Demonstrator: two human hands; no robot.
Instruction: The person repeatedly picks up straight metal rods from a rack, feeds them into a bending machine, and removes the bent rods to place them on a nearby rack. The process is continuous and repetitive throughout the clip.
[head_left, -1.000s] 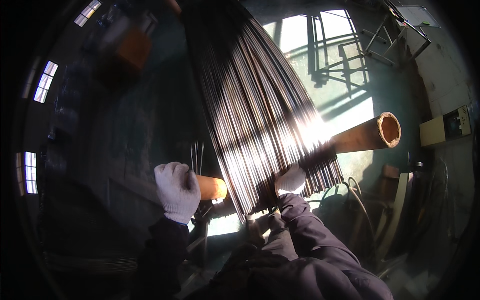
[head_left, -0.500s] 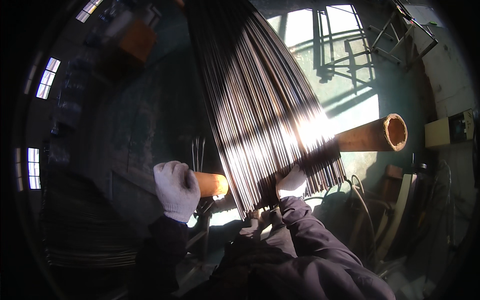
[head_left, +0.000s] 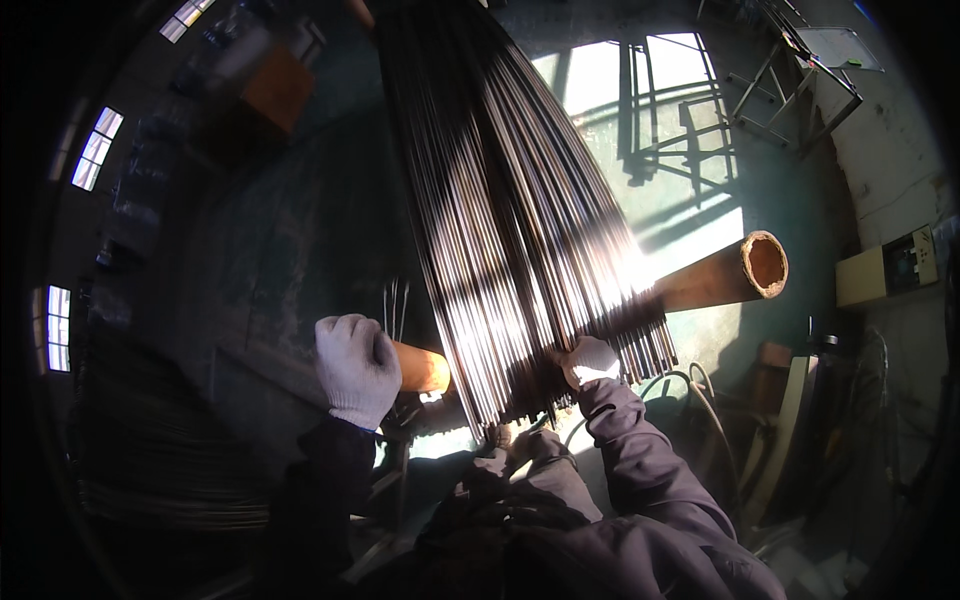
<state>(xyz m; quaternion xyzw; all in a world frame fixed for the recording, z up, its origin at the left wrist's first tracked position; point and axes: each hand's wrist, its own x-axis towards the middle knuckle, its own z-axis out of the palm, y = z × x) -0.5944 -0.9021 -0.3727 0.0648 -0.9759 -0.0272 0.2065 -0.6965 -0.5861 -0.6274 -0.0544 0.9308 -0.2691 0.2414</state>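
A wide sheaf of long, thin metal rods [head_left: 490,260] stretches away from me, its near ends fanned out and uneven. My right hand [head_left: 590,362], in a white knit glove, is closed at these near ends, with its fingers on some of the rods. A dark gap runs lengthwise through the sheaf above this hand. My left hand [head_left: 357,370], gloved the same way, forms a fist left of the sheaf, overlapping the orange-brown pipe [head_left: 715,280] in view. Whatever is inside that fist is hidden. The pipe passes under the rods and shows a rough, hollow end on the right.
At the far right stands a metal frame [head_left: 800,85], its shadow falling on the sunlit floor. Below it are a pale box [head_left: 870,275] and a looped hose [head_left: 715,410]. More rods [head_left: 170,450] lie in shadow at lower left. An orange-brown box [head_left: 275,90] sits far left.
My right hand has shifted slightly right and closed more tightly at the rod ends. A lengthwise gap in the sheaf has become wider and darker. The left hand stays nearly where it was.
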